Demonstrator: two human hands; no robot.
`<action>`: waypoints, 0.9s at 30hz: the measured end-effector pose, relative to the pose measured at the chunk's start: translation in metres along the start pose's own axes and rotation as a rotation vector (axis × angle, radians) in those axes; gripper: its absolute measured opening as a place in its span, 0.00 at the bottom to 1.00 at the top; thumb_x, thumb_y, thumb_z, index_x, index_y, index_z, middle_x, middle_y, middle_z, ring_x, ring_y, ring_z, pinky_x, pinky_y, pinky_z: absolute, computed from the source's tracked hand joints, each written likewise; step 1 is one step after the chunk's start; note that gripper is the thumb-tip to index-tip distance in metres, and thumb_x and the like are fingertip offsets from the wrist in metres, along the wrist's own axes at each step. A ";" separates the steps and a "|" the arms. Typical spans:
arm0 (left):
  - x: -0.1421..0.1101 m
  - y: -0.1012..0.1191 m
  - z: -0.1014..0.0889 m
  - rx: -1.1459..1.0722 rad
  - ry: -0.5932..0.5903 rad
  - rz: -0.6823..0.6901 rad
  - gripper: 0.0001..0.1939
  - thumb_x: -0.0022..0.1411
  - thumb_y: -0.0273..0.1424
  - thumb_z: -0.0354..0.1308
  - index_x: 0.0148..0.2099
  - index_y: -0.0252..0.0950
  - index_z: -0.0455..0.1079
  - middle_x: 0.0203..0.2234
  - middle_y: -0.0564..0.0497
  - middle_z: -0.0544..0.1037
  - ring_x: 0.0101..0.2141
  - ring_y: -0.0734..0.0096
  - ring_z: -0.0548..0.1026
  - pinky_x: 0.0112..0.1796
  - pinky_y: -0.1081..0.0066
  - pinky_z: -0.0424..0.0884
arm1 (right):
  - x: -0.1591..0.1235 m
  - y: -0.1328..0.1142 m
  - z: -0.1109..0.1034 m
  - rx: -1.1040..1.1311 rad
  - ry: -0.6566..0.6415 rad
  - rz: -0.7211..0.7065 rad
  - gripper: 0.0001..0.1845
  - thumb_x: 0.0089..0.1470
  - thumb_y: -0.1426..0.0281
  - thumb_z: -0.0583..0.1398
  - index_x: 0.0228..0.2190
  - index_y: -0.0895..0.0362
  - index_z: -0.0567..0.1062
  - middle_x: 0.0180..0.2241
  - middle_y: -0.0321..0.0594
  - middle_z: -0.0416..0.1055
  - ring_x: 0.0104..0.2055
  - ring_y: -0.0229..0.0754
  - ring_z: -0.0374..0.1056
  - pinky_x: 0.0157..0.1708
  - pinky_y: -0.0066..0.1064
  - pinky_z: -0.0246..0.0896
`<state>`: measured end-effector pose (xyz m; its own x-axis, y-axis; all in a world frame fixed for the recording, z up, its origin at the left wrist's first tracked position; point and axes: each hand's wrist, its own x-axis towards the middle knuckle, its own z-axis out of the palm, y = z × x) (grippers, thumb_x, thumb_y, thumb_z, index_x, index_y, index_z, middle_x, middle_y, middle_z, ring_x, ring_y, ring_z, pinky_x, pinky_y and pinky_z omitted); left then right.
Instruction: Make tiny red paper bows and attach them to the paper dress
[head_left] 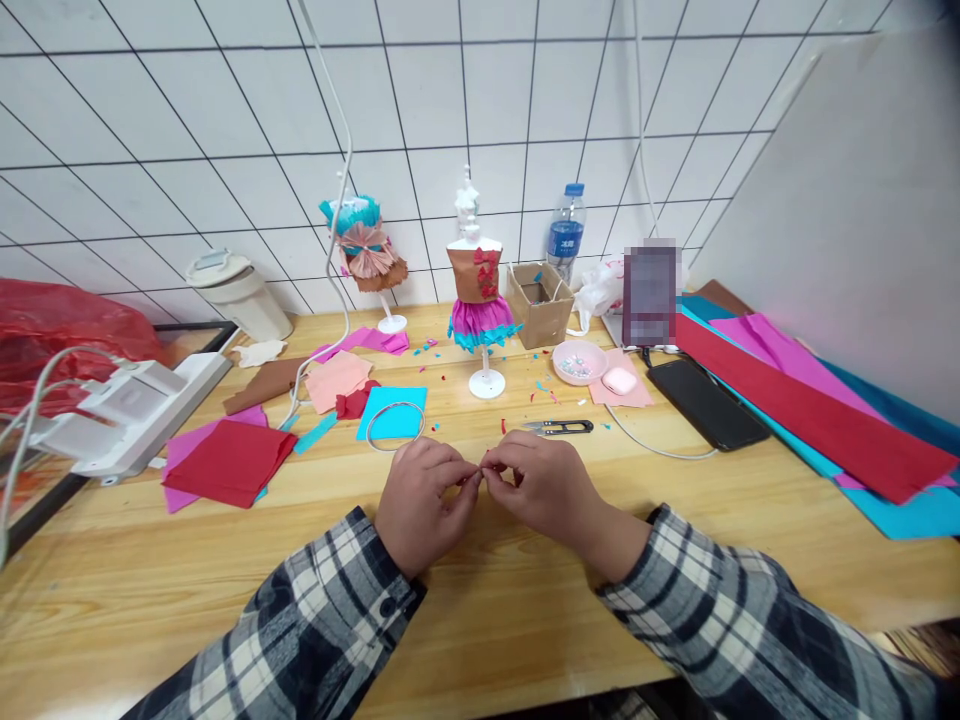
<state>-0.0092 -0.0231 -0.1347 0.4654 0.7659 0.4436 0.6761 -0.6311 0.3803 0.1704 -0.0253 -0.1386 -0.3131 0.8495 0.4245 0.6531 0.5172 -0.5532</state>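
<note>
My left hand (431, 500) and my right hand (544, 485) meet fingertip to fingertip above the table's middle. Each is closed in a pinch; a tiny speck of red shows between them, but the held piece is too small and covered to name. Just beyond my right hand lie black-handled thread snips (562, 427). A thin metal ring (395, 405) rests partly on a cyan paper square (401, 412) beyond my left hand. Farther back stands a small white dress form (486, 383) in a brown top with red bows (486, 272) and a magenta skirt with cyan trim (484, 322).
A second dressed form (367, 245) leans near the wall. Folded red paper (229, 460) and a power strip (142, 410) lie left. A cardboard box (541, 315), water bottle (568, 235), pink bead dish (579, 362), phone (709, 402) and long paper strips (810, 400) are right.
</note>
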 end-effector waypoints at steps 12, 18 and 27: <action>0.002 -0.002 0.000 -0.111 -0.007 -0.029 0.08 0.61 0.29 0.55 0.31 0.37 0.74 0.25 0.51 0.75 0.30 0.68 0.69 0.34 0.65 0.62 | 0.006 0.007 0.002 0.260 -0.022 0.162 0.04 0.47 0.73 0.62 0.24 0.56 0.78 0.23 0.32 0.72 0.22 0.32 0.62 0.26 0.25 0.55; 0.002 -0.002 0.000 -0.135 -0.012 -0.061 0.09 0.63 0.31 0.55 0.32 0.36 0.73 0.26 0.50 0.74 0.31 0.67 0.69 0.34 0.66 0.63 | 0.004 0.004 0.000 0.224 -0.019 0.094 0.04 0.50 0.73 0.62 0.27 0.55 0.78 0.24 0.33 0.73 0.25 0.33 0.63 0.26 0.25 0.55; 0.003 -0.001 -0.003 -0.152 0.011 -0.065 0.09 0.62 0.29 0.54 0.30 0.35 0.72 0.25 0.50 0.74 0.30 0.68 0.70 0.33 0.67 0.65 | -0.002 -0.001 0.001 0.111 0.010 -0.024 0.07 0.54 0.73 0.59 0.32 0.56 0.78 0.29 0.37 0.74 0.29 0.35 0.66 0.29 0.25 0.58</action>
<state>-0.0101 -0.0202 -0.1318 0.4168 0.8047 0.4227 0.6101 -0.5924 0.5262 0.1698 -0.0272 -0.1391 -0.3209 0.8359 0.4452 0.5649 0.5463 -0.6185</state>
